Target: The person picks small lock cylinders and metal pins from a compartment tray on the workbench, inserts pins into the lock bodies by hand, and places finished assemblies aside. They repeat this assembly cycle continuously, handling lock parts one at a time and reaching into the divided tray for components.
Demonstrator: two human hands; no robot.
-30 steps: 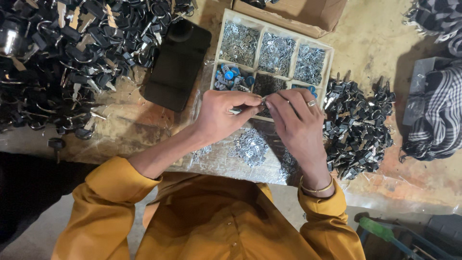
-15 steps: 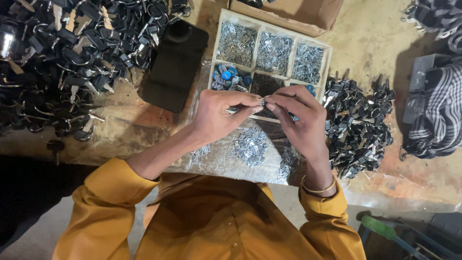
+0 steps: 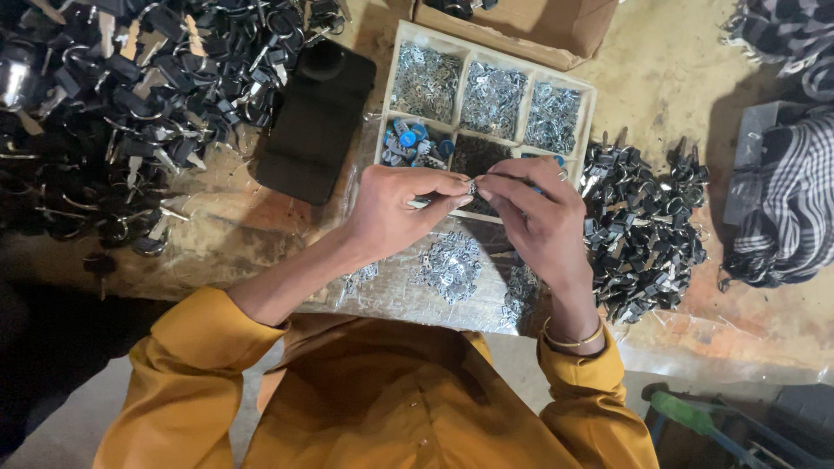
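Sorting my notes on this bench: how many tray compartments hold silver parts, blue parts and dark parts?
Silver parts: 3
Blue parts: 1
Dark parts: 1
Total: 5 compartments seen in the tray; the hands hide a sixth.

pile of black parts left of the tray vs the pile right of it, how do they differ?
The left pile is far larger and sprawls over the table's upper left; the right pile is compact, beside the divided tray. The left pile mixes in pale flat pieces and metal rings; the right pile looks almost all black. The right hand is close to the right pile; the left hand is apart from the left pile. Both are loose heaps of small dark parts.
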